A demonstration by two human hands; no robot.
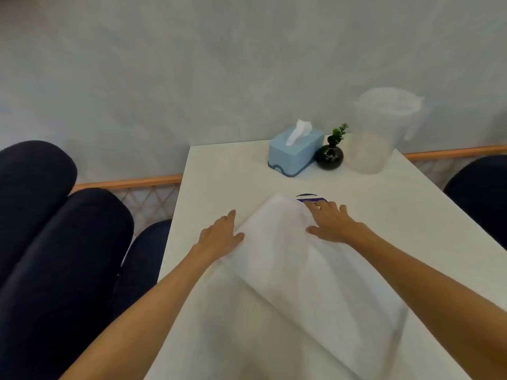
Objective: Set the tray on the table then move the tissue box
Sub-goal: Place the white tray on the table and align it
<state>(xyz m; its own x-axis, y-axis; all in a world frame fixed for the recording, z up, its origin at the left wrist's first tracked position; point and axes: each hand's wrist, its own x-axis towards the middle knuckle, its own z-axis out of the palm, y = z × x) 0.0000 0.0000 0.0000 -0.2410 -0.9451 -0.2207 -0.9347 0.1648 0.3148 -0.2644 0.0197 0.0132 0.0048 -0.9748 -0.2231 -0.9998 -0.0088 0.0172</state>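
A white tray lies slanted across the near middle of the white table. My left hand grips its left far edge and my right hand grips its right far edge, with a ring on one finger. Whether the tray rests fully on the table I cannot tell. The light blue tissue box stands at the far side of the table, well beyond both hands, with a white tissue sticking out of its top.
A small black vase with a green sprig touches the tissue box's right side. A clear plastic jug stands right of the vase. A dark round sticker peeks out past the tray. Dark blue seat cushions flank the table.
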